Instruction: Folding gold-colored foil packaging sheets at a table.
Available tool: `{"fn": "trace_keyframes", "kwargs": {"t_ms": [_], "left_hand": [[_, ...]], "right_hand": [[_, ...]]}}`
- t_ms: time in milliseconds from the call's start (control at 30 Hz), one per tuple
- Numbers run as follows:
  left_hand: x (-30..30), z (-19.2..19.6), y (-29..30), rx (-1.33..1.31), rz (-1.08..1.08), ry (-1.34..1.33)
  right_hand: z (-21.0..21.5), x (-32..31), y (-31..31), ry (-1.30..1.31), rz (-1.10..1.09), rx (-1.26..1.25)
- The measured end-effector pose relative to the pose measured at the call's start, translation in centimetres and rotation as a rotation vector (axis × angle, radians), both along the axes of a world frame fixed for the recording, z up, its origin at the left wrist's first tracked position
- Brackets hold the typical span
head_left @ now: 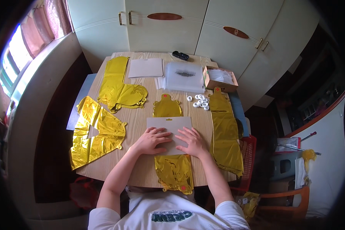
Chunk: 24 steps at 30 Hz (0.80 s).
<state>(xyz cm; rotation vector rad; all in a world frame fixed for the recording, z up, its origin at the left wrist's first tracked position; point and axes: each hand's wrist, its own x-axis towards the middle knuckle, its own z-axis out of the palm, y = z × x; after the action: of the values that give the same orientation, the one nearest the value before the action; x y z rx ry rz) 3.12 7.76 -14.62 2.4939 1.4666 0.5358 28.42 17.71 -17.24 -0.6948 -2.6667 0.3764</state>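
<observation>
A white card (168, 125) with a small hang slot at its far edge lies at the middle of the table. Under it is a flat gold foil balloon (167, 108), which sticks out on the far side and again toward me. My left hand (154, 140) rests palm down on the card's left half, fingers stretched. On the right half lies my right hand (191, 142), also flat with its fingers spread. Neither hand holds anything. The part of the balloon beneath the card is hidden.
More gold foil balloons lie at the far left (120, 90), near left (97, 136) and right (225, 130). Farther back are white cards (145, 68), clear plastic bags (184, 76), white ribbon rolls (201, 102), a cardboard box (221, 85) and a black object (180, 55).
</observation>
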Motion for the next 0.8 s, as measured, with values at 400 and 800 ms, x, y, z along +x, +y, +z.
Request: {"fn": "trace_keyframes", "kwargs": {"t_ms": [400,800], "left_hand": [[-0.03,0.01,0.07,-0.013,-0.004,0.002],[-0.01,-0.02,-0.10,0.019,-0.023,0.034]], "right_hand": [[0.52,-0.01,-0.10,-0.008,-0.006,-0.005],[0.29,0.01,0.03,-0.036,-0.006,-0.030]]}}
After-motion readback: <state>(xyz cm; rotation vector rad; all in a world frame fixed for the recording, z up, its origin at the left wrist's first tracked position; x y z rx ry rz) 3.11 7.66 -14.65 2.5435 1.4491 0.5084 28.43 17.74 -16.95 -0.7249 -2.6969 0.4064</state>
